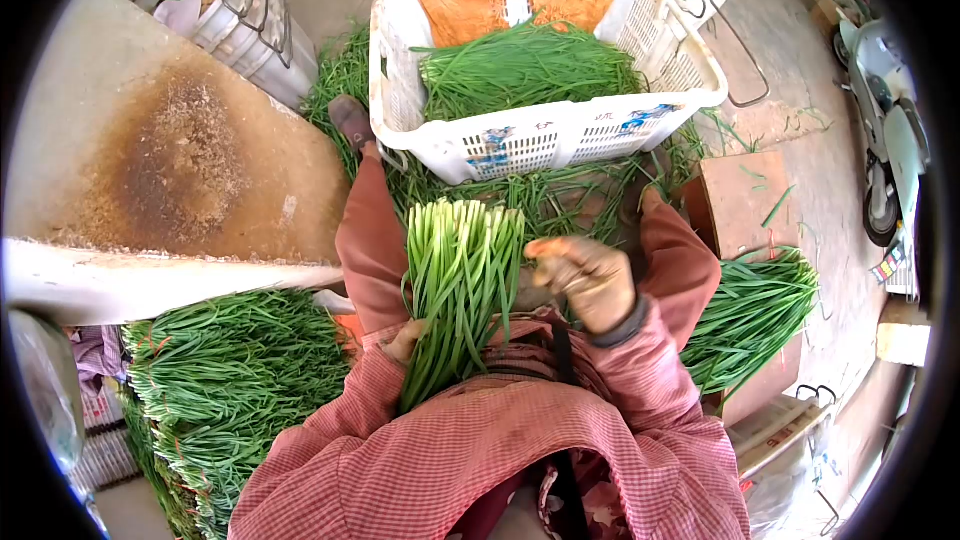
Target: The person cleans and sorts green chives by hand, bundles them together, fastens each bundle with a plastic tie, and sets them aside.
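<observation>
A thick bunch of garlic chives point(460, 280) stands in front of my body, its pale cut ends up and its green leaves hanging down. My left hand point(405, 342) is closed around its lower left side, with most of the fingers hidden behind the leaves. Just right of the bunch, apart from it, is my right hand point(592, 283). Its fingers are curled in and slightly blurred, with orange at one fingertip; whether they hold anything small I cannot make out.
Ahead, a white plastic crate point(560, 135) holds loose chives point(530, 70). Stacked tied bunches point(235, 370) lie at left, and another bunch point(755, 315) rests on cardboard point(745, 195) at right. A stained board point(190, 155) is at left; a scooter point(885, 110) stands far right.
</observation>
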The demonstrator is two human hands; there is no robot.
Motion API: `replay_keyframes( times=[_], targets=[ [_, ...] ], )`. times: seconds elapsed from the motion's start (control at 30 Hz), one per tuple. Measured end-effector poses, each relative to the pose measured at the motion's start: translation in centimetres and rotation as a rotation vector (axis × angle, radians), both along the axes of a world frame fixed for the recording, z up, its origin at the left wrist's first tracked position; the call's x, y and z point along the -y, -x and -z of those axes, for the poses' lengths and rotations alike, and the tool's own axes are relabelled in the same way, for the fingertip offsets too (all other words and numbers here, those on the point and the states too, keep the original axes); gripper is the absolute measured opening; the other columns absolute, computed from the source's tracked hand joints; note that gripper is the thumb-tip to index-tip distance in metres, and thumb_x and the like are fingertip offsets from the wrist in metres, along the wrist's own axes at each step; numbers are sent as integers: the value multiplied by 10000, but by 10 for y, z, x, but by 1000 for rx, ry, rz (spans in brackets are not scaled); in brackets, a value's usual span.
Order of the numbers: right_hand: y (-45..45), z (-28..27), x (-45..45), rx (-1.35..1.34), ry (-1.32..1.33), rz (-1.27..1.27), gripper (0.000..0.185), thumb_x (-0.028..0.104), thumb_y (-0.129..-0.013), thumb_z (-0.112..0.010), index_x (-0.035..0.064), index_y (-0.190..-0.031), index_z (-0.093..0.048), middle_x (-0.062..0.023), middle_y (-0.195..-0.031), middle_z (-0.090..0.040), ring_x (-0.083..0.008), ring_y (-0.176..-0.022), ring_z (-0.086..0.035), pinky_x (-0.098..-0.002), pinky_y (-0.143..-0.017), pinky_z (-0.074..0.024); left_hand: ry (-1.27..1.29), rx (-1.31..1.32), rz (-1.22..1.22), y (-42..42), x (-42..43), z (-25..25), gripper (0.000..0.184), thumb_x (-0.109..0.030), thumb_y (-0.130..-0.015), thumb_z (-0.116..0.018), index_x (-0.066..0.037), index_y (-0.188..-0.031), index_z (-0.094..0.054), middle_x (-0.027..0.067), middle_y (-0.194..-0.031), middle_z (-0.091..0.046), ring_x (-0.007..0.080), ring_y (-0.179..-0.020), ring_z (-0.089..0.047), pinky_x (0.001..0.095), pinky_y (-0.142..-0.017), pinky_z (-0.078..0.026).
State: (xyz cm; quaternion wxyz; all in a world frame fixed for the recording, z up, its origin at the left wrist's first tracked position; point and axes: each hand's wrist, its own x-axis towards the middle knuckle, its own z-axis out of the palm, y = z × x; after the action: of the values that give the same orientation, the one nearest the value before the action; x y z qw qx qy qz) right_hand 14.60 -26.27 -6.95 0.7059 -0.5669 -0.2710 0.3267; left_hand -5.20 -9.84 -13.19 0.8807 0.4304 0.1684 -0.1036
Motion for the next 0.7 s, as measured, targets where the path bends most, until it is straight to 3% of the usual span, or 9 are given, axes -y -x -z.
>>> replay_keyframes(
  times=[0.1, 0.17, 0.23, 0.27, 0.37, 0.4, 0.53, 0.63, 0.7],
  targets=[
    [18, -16, -11, 292, 190, -67, 307, 36, -766, -591, 23, -1070, -549, -24, -597, -541, -79, -516, -483, -202, -487, -410, -21, 4, -13, 1, 4, -3, 904, -212, -623, -676, -41, -1325, -134, 134, -1304, -292, 215, -1192, -295, 356, -983, -211],
    [19, -20, -16, 682, 355, -128, 562, 249, -709, -670, 8, -1168, -457, -84, -529, -503, -147, -456, -482, -249, -461, -415, -35, 5, -25, 4, 6, -5, 900, -210, -623, -676, -40, -1323, -137, 133, -1302, -295, 214, -1189, -298, 355, -981, -213],
    [21, -24, -23, 857, 553, -298, 673, 394, -695, -644, 20, -1206, -415, -118, -545, -519, -229, -477, -521, -293, -478, -432, -42, 7, -39, 7, 7, -8, 896, -207, -624, -676, -40, -1322, -141, 133, -1299, -298, 213, -1186, -300, 353, -980, -215],
    [23, -18, -23, 918, 429, -250, 621, 419, -713, -610, 37, -1173, -443, -126, -562, -535, -280, -515, -542, -322, -491, -438, -41, 8, -41, 8, 8, -9, 894, -206, -624, -676, -40, -1321, -143, 132, -1298, -299, 213, -1185, -302, 353, -979, -216],
    [23, -15, -25, 954, 363, -336, 472, 376, -720, -614, 46, -1045, -523, -123, -582, -541, -294, -540, -542, -314, -507, -440, -35, 9, -37, 14, 10, -9, 888, -203, -625, -677, -39, -1319, -148, 131, -1295, -304, 211, -1181, -306, 351, -977, -220],
    [19, -22, -24, 905, 409, -407, 315, 281, -730, -619, 42, -923, -552, -120, -609, -548, -259, -559, -554, -300, -534, -445, -31, 9, -34, 17, 11, -9, 886, -202, -625, -677, -39, -1319, -150, 130, -1294, -305, 211, -1180, -307, 351, -976, -221],
    [-2, -32, -21, 706, 431, -639, 185, 181, -758, -601, 22, -848, -574, -97, -603, -560, -215, -565, -561, -281, -535, -453, -14, -2, -2, 21, 10, -6, 878, -198, -626, -677, -38, -1316, -157, 129, -1289, -311, 209, -1175, -313, 349, -974, -226],
    [-14, -48, -22, -170, 534, -794, 141, 134, -817, -542, 5, -814, -598, -51, -607, -591, -110, -461, -527, -196, -439, -430, 1, -11, 30, 22, 9, -3, 873, -194, -627, -677, -37, -1314, -162, 128, -1286, -316, 207, -1171, -317, 347, -971, -229],
    [-20, -41, -22, -228, 537, -824, 150, 136, -815, -549, 2, -863, -594, -59, -628, -602, -85, -454, -535, -180, -421, -419, 13, -16, 58, 20, 9, -2, 869, -192, -627, -677, -36, -1313, -166, 127, -1283, -319, 206, -1168, -319, 346, -970, -231]
  ],
)
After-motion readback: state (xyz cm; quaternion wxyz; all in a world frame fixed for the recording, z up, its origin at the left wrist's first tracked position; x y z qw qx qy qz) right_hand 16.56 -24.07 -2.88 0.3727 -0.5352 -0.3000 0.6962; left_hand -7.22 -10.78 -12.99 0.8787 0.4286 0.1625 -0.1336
